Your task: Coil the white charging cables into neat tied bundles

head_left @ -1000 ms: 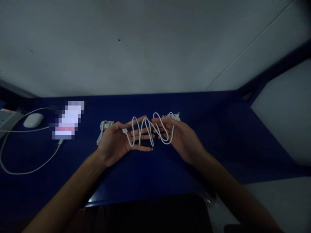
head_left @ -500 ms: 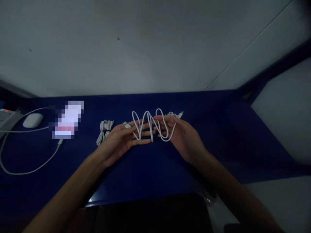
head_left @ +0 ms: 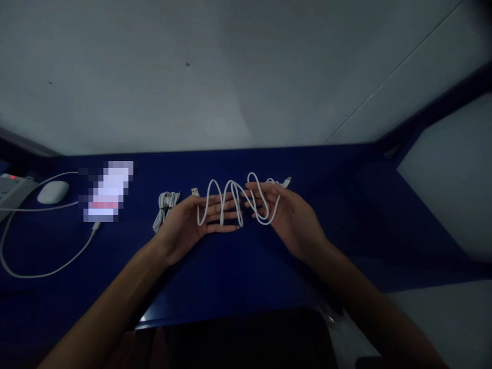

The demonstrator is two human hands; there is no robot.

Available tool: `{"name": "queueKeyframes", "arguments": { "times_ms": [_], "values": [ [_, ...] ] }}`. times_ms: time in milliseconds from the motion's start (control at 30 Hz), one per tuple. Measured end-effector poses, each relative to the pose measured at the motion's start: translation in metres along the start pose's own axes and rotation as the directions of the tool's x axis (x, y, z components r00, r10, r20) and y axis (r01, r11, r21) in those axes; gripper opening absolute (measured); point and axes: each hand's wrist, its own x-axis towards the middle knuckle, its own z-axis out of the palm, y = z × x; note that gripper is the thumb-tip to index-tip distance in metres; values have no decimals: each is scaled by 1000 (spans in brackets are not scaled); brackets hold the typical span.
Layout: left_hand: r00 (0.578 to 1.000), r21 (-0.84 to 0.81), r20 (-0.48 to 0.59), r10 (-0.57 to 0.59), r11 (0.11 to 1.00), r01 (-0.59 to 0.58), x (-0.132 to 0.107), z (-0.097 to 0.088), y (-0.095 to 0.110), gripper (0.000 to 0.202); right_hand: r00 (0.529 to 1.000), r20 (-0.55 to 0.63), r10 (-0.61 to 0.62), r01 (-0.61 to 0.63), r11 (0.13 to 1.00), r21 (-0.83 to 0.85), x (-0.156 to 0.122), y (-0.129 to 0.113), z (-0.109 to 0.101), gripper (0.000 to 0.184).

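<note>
A white USB cable [head_left: 222, 205] hangs in loose zigzag loops across the fingers of both hands, above the blue table. My left hand [head_left: 188, 223] has it between thumb and forefinger near the USB-A plug [head_left: 195, 192], which points up; the other fingers stretch out beneath the loops. At the cable's other side, my right hand [head_left: 290, 218] holds the loops with its thumb on top and its fingers pointing left. A smaller white plug [head_left: 287, 182] and a bit of white cord show behind the right hand; whether they belong to the held cable I cannot tell.
Left of my left hand lies a bundled white cable [head_left: 165, 207] with a black tie. Farther left are a blurred-out lit phone [head_left: 109, 192] with a charging cord [head_left: 77, 261], a white rounded case [head_left: 53, 192] and a power strip [head_left: 13, 187]. A pale wall [head_left: 215, 92] stands behind the blue table [head_left: 238, 277].
The USB-A plug has turned from slanting to upright and shifted left. The loops over my left hand have spread out leftward. My right hand has hardly moved.
</note>
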Motion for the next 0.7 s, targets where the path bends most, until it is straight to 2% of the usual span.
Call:
{"name": "queueKeyframes", "arguments": {
  "times_ms": [167, 300, 433, 567, 700],
  "values": [
    [998, -45, 69, 2, 999, 1, 0, -1, 1, 51, 1000, -10, -6, 6, 998, -69, 1, -1, 2, 43],
    [997, -80, 82, 1, 997, 6, -1, 1, 0, 50, 1000, 18, -24, 24, 1000, -15, 1, 3, 2, 44],
    [995, -34, 94, -23, 999, 26, -1, 5, -3, 44, 996, 58, -61, 61, 998, 13, -1, 7, 3, 47],
    [993, -41, 114, -30, 999, 35, 1, 8, -8, 47, 990, 126, -59, 69, 995, -78, -5, 6, 9, 43],
    [985, -52, 171, -34, 998, 44, 3, 5, -12, 44, 979, 169, -112, 158, 943, -293, -10, 5, 14, 34]
  ]
}}
